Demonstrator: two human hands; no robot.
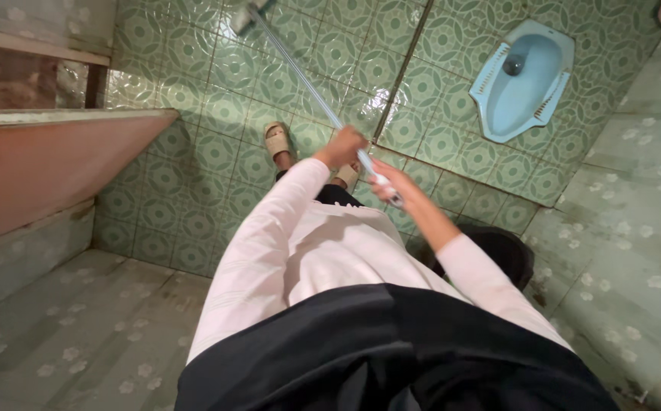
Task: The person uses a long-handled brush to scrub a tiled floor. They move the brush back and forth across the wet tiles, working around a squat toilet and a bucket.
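While both hands close around a long pale pole point(311, 87), the left hand point(343, 147) grips higher and the right hand point(386, 176) lower; its far end point(245, 17) rests on the green tiled floor point(193, 175), well apart from the blue squat toilet point(526, 80)

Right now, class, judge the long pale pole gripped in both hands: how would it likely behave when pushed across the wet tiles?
The pole looks straight and thin, so probably stiff and light. The left hand and right hand grip its near end, so its far head may feel unwieldy. The glossy green floor looks slippery; the head would likely glide.
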